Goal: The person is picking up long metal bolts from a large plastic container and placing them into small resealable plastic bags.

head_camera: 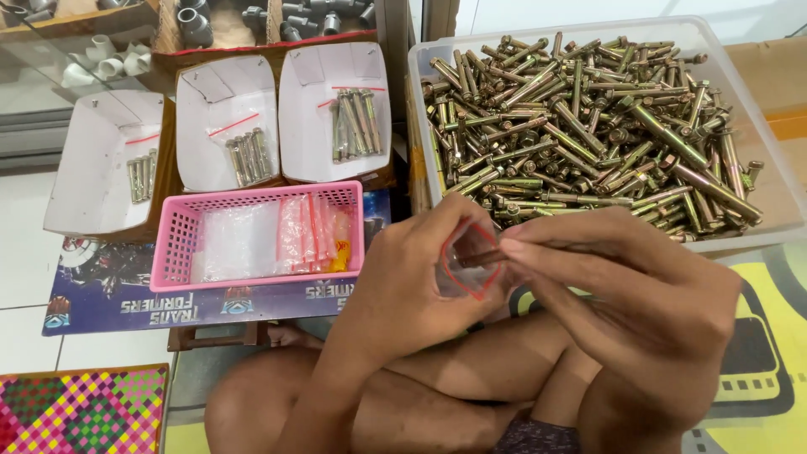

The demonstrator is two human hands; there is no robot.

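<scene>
My left hand holds a small clear plastic bag with a red zip strip, its mouth held apart. My right hand grips a brass-coloured anchor bolt and its end sits inside the bag's mouth. Both hands hover above my crossed bare legs, just in front of a clear plastic tub heaped with several similar anchor bolts.
A pink plastic basket holding empty zip bags sits to the left. Behind it stand three white cardboard trays with bagged bolts. Grey pipe fittings fill boxes at the back. A woven colourful mat lies lower left.
</scene>
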